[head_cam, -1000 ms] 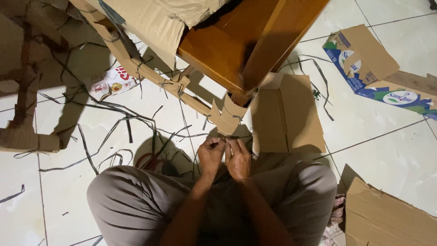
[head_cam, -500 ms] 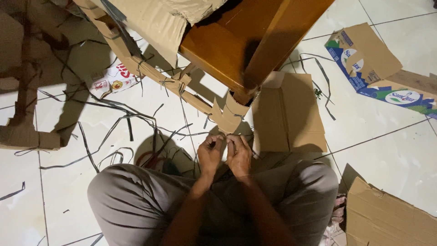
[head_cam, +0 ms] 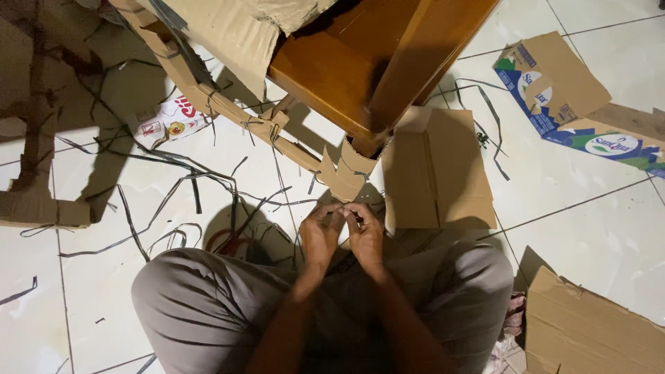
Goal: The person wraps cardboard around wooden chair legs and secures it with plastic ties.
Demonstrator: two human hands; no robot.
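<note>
Strap [head_cam: 344, 212], thin and dark, pinched at lower centre between left hand [head_cam: 320, 232] and right hand [head_cam: 366, 235], both closed on it. Held just below cardboard wrap [head_cam: 341, 176] on wooden furniture leg [head_cam: 360, 69], probably for working it loose

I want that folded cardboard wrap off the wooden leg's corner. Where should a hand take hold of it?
Grip the folded cardboard wrap by its lower flap, which juts free below the wooden furniture piece. Come from below, on the person's side, where the left hand and right hand already sit; I judge the upper part sits too tight against the wood.
</note>
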